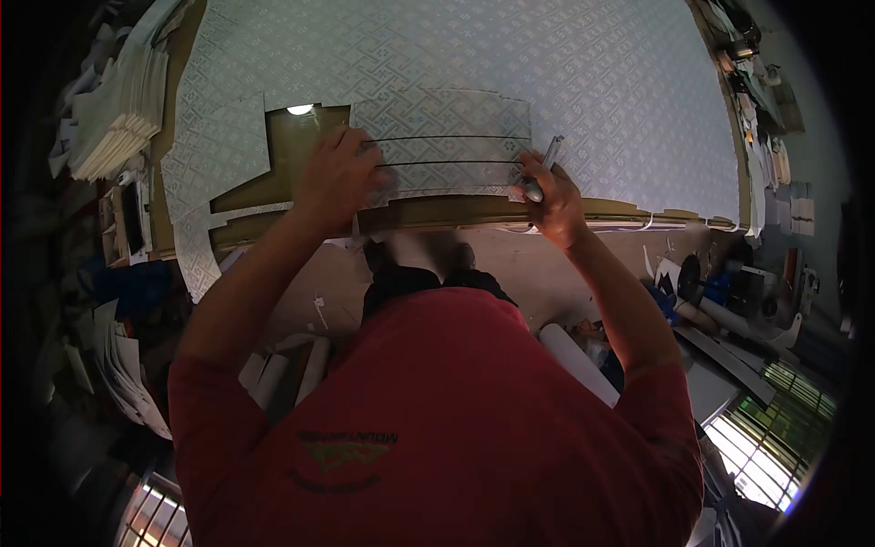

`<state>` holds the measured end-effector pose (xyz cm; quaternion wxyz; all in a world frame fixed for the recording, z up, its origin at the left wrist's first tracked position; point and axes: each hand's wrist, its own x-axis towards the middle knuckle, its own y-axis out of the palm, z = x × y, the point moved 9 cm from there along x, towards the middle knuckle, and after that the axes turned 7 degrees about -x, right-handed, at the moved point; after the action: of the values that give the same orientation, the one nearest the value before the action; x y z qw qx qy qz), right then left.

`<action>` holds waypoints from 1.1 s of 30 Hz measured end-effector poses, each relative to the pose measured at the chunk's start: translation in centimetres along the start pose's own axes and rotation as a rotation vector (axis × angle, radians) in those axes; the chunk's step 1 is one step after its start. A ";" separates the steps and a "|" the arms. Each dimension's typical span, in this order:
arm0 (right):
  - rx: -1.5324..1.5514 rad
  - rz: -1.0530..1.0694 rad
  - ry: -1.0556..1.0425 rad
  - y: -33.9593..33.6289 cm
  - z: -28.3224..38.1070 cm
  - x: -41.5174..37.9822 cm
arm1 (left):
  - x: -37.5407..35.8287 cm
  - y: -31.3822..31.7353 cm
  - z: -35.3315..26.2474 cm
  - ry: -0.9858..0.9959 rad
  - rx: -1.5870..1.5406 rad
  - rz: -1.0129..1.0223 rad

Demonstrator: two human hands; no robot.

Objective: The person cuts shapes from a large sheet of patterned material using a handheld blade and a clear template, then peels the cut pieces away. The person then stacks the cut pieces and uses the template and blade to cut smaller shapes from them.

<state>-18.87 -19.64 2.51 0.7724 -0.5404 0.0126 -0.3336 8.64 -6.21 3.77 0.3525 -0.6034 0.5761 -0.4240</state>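
Note:
A pale patterned sheet (602,109) covers most of the table in front of me. Near its front edge lies a rectangular cut piece (437,114), with narrow strips (447,151) of the same material below it, parted by dark gaps. My left hand (339,178) rests at the left ends of these strips, fingers bent and apart, partly smeared by motion. At their right ends, my right hand (554,199) is closed around a slim silver utility knife (553,151), its upper end pointing away from me. The knife's tip is hidden by the fingers.
The olive-brown tabletop (301,150) shows through a cutout left of the strips. A stack of folded sheets (128,114) stands at the left edge. Rolls (579,363) and offcuts crowd the floor below the table. A barred window (756,447) is at lower right.

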 end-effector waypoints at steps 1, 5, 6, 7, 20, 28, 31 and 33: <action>-0.008 -0.003 -0.001 0.1 -0.2 -0.1 | 1.2 -0.8 0.0 -0.011 0.025 0.003; 0.002 -0.102 -0.104 -0.4 -0.1 0.0 | 6.3 1.4 -2.2 0.045 0.098 0.427; 0.019 -0.102 -0.101 -0.5 -0.2 0.1 | 7.2 2.2 -3.1 0.085 0.107 0.512; 0.034 -0.097 -0.097 -0.5 -0.3 0.0 | 8.3 2.4 -3.6 0.083 0.117 0.519; 0.089 -0.087 -0.021 -0.4 -1.3 -0.3 | 10.8 5.5 -8.4 0.316 0.285 0.799; 0.057 -0.124 -0.039 -0.9 -0.6 0.0 | 10.7 5.3 -8.0 0.337 0.204 0.789; 0.042 -0.115 -0.023 -0.8 -0.5 0.0 | 10.8 5.1 -7.7 0.355 0.179 0.771; 0.034 -0.092 -0.007 -0.8 -0.5 0.1 | 10.8 5.1 -7.6 0.326 0.185 0.812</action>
<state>-19.43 -20.22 3.03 0.7653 -0.5283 -0.0209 -0.3670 -0.61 -16.88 3.24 0.4475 -0.2193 0.7740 -0.3907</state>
